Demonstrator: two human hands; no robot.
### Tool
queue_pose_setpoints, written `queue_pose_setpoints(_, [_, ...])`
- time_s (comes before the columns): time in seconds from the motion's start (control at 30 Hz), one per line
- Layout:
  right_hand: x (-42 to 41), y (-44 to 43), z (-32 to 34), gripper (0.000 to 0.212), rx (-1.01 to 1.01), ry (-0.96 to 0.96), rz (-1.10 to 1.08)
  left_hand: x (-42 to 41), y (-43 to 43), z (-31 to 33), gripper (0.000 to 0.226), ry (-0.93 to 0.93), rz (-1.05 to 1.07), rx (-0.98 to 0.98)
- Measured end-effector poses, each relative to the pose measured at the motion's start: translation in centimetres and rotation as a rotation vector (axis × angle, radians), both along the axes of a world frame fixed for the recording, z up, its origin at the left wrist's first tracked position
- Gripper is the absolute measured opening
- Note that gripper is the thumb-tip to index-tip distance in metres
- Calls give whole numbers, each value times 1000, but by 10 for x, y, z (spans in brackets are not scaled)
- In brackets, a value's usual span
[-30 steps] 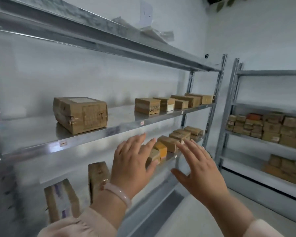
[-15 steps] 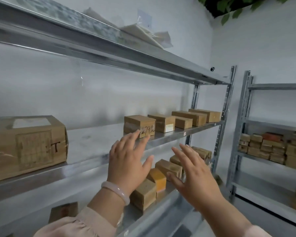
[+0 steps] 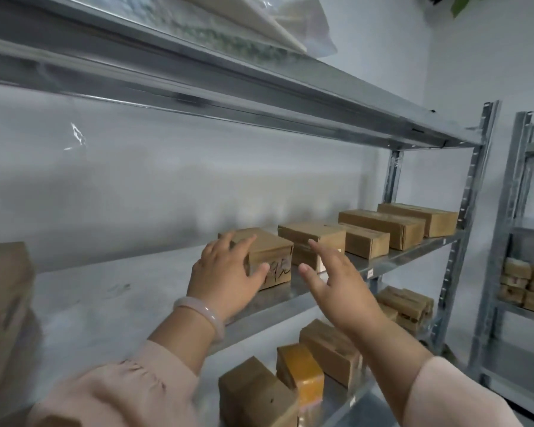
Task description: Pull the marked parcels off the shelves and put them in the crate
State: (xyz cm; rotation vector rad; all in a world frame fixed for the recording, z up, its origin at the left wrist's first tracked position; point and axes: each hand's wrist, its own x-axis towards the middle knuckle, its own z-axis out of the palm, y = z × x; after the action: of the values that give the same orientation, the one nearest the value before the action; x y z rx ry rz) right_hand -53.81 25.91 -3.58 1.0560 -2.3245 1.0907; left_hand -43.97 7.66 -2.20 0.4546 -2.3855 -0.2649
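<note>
- Early days imo: the scribbled-on parcel (image 3: 272, 257) sits on the middle shelf (image 3: 121, 297), not lifted yet, and there's no crate in shot.
- Left hand (image 3: 225, 274) is spread flat on its near-left corner, gripping nothing. Right hand (image 3: 336, 285) hovers wide open just beside it.
- Neighbour box (image 3: 316, 231) crowds the right side. There's bare shelf to the left, and the front edge is close.

A stockroom: bare white walls, metal racks (image 3: 472, 192) lined with taped cardboard parcels (image 3: 383, 224).

sleeves (image 3: 130, 392) – pale pink, gathered cuffs | bracelet (image 3: 204, 315) – pale, possibly jade, left wrist
</note>
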Motion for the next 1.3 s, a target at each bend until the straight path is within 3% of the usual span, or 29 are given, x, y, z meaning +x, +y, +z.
queue_pose_setpoints(0.23, [-70, -67, 22, 54, -68, -208, 210, -48, -18, -3, 62, -39, 100, 322])
queue_pose_setpoints(0.33, [-91, -81, 28, 58, -92, -455, 311, -65, -17, -4, 58, -2, 116, 430])
queue_pose_setpoints(0.4, [-100, -88, 26, 46, -11, -536, 366, -69, -13, -5, 50, 63, 86, 497])
queue_pose_setpoints(0.5, [-101, -85, 21, 31, 25, -520, 454, -68, -5, -5, 43, 151, 84, 499])
queue_pose_setpoints(0.6, [-97, -73, 14, 18, -166, -533, 614, -64, 6, -5, 38, 321, 109, 471])
queue_pose_setpoints(0.73, [-89, -58, 1, 47, -363, -573, 836, -57, 30, -10, 46, 542, 160, 355])
queue_pose_setpoints(0.83, [-82, -52, -6, 54, -419, -540, 921, -56, 43, -13, 56, 602, 188, 345])
queue_pose_setpoints(1.13, [-82, -37, -24, 42, -403, -387, 956, -54, 64, -9, 95, 622, 196, 498])
queue_pose_setpoints(1.23, [-89, -37, -23, 36, -495, -542, 917, -51, 62, -11, 90, 723, 129, 621])
queue_pose_setpoints(1.3, [-95, -39, -22, 43, -462, -661, 961, -51, 62, -12, 81, 806, -39, 787])
